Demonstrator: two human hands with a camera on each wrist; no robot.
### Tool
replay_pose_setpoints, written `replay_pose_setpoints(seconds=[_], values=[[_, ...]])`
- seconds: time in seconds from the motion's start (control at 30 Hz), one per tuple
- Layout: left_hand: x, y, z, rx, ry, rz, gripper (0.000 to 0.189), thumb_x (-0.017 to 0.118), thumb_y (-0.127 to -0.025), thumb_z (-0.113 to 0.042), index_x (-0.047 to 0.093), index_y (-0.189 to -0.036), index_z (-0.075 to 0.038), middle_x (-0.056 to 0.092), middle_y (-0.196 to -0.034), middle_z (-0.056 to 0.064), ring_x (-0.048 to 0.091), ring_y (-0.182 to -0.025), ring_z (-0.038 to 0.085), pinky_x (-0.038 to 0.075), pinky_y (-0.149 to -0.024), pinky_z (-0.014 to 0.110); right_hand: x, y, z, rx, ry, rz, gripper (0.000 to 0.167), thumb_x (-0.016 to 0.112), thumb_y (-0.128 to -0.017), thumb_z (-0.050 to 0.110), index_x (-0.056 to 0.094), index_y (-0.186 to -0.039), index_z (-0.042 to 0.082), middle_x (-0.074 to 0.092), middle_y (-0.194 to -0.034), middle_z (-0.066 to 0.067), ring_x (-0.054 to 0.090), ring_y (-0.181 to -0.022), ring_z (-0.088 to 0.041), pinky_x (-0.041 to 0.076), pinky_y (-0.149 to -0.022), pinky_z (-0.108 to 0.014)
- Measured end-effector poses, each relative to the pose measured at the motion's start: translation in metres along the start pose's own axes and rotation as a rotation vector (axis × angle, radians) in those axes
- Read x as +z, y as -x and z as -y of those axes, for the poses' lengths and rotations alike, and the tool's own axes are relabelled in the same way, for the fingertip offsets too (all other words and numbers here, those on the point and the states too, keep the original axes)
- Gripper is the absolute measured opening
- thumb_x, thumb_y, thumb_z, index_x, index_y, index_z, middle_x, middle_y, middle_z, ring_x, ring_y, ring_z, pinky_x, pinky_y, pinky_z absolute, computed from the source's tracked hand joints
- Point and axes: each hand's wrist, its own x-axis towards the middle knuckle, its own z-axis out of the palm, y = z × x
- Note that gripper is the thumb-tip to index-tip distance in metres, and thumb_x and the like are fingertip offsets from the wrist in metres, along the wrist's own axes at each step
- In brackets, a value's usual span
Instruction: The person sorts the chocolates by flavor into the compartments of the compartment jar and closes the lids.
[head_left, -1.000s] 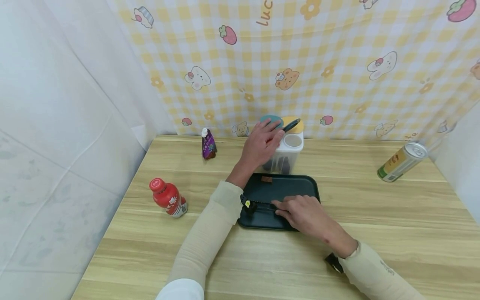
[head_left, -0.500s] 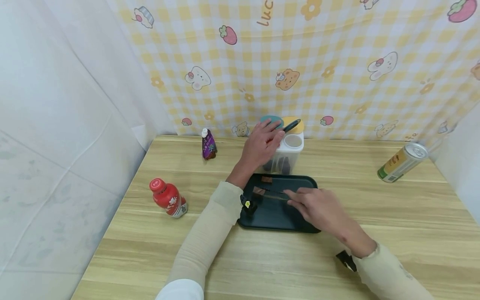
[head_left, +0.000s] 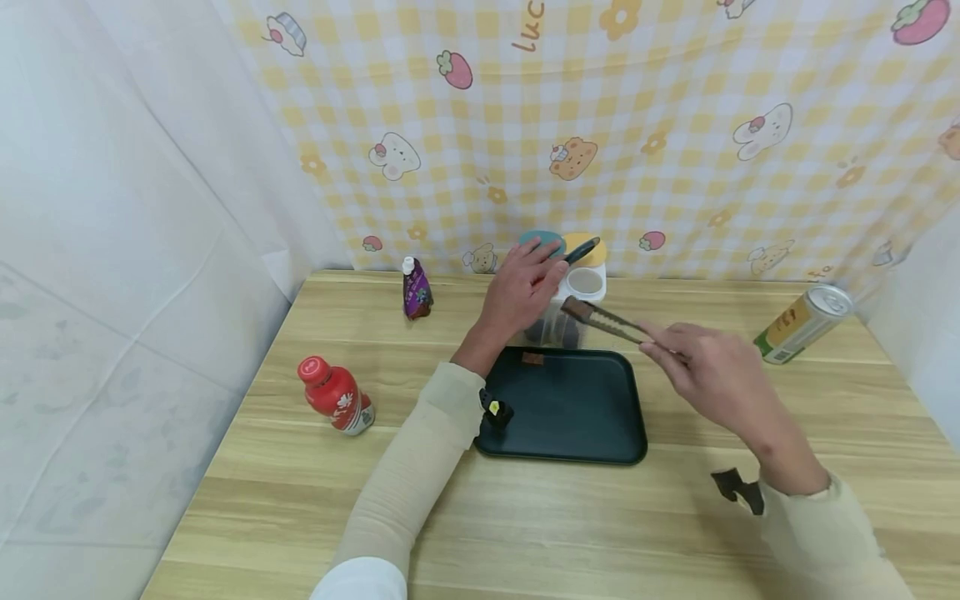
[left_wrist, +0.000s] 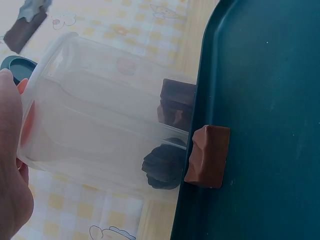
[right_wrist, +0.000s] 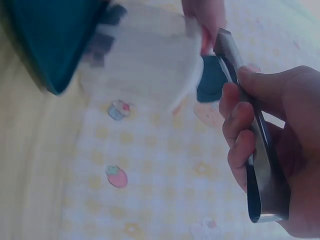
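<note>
In the head view my left hand (head_left: 519,287) rests with spread, straight fingers on top of a clear plastic container (left_wrist: 107,112) with an open round mouth. Dark chunks (left_wrist: 167,165) lie at the container's bottom. Its lids are teal (head_left: 542,242) and yellow (head_left: 594,250), and a dark teal flap (head_left: 582,251) stands up beside my thumb. My right hand (head_left: 716,375) grips metal tongs (right_wrist: 265,170); their tips pinch a brown chocolate-like piece (head_left: 576,309) in front of the container. Another brown piece (left_wrist: 210,156) lies on the dark green tray (head_left: 570,412) by its far edge.
A red bottle (head_left: 337,396) and a purple pouch (head_left: 416,289) with a white cap stand on the left. At the far right is a can (head_left: 805,323). A patterned curtain (head_left: 637,108) hangs right behind the table (head_left: 525,533).
My right hand has lifted a brown piece off the tray with the tongs, carrying it back and rightward to just before the container. My left hand has stayed on the container.
</note>
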Motion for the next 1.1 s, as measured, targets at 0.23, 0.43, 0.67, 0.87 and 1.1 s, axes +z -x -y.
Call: replay_pose_setpoints(seconds=[0.23,0.43,0.67,0.87,1.1], values=[[0.001,-0.001,0.0,0.014,-0.006,-0.01,0.041,0.046,-0.112,-0.034,0.073,-0.131,-0.01,0.052,-0.153,0.004,0.031,-0.151,0.021,0.012,-0.125,0.04,-0.011,-0.007,-0.01,0.115,0.065,-0.021,0.019,0.078,-0.093,0.016,0.082,-0.109,0.007,0.048,-0.058,0.007,0.034,-0.047,-0.01,0.025,-0.041,-0.029],[0.0,0.0,0.0,0.008,-0.013,-0.005,0.041,0.046,-0.112,-0.035,0.074,-0.13,-0.01,0.052,-0.153,0.004,0.031,-0.151,0.021,0.012,-0.125,0.04,-0.008,-0.016,-0.016,0.174,0.059,0.048,0.029,0.075,-0.096,0.015,0.077,-0.124,0.007,0.046,-0.056,0.007,0.029,-0.046,-0.012,0.023,-0.043,-0.031],[-0.001,0.0,-0.001,0.002,-0.009,-0.001,0.042,0.045,-0.112,-0.035,0.073,-0.132,-0.011,0.052,-0.153,0.004,0.031,-0.151,0.02,0.01,-0.125,0.037,-0.002,-0.023,-0.019,0.237,0.038,0.132,0.032,0.07,-0.101,0.02,0.073,-0.13,0.005,0.051,-0.059,0.005,0.032,-0.048,-0.014,0.025,-0.045,-0.032],[0.0,0.0,-0.002,0.002,-0.004,-0.002,0.04,0.047,-0.111,-0.034,0.072,-0.132,-0.011,0.053,-0.153,0.003,0.031,-0.151,0.021,0.009,-0.125,0.034,-0.001,-0.023,-0.02,0.276,0.021,0.145,0.034,0.07,-0.101,0.023,0.072,-0.13,0.005,0.052,-0.058,0.004,0.031,-0.049,-0.015,0.025,-0.045,-0.033],[-0.001,0.001,-0.002,-0.007,-0.004,-0.003,0.04,0.047,-0.111,-0.034,0.071,-0.134,-0.011,0.053,-0.153,0.003,0.03,-0.151,0.02,0.006,-0.124,0.03,-0.001,-0.024,-0.021,0.293,0.003,0.178,0.038,0.066,-0.104,0.027,0.07,-0.134,0.004,0.047,-0.057,0.005,0.031,-0.049,-0.015,0.027,-0.045,-0.032]])
